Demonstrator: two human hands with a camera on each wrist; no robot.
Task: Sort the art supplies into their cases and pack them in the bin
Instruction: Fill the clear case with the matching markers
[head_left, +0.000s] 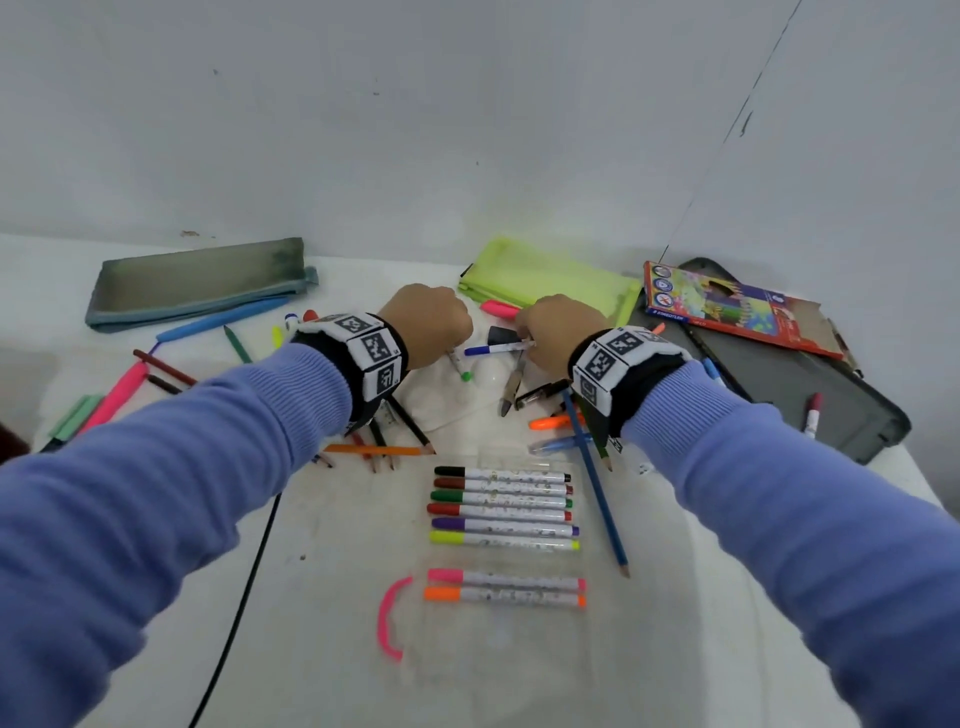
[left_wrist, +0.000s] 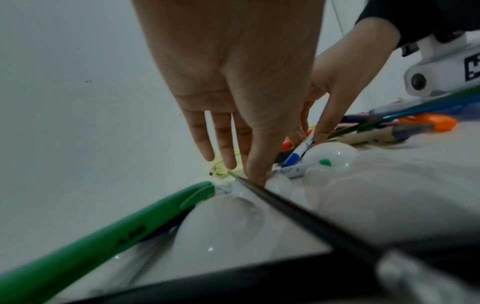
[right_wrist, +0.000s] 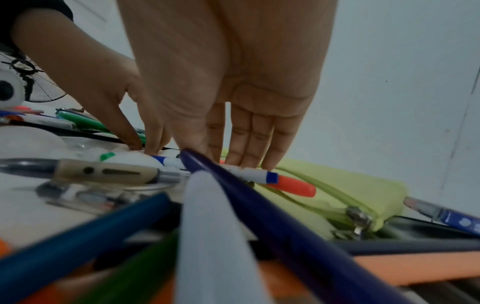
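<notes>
While both hands work the pile | right hand (head_left: 558, 332) grip pinches blue-capped marker (head_left: 496, 348) | left hand (head_left: 426, 325) fingertips on green-capped marker (head_left: 460, 367), grip unclear

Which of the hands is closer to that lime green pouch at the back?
The right hand. It sits just in front of the lime pouch, fingers on a blue-capped marker. The left hand is farther off to the pouch's left.
</notes>
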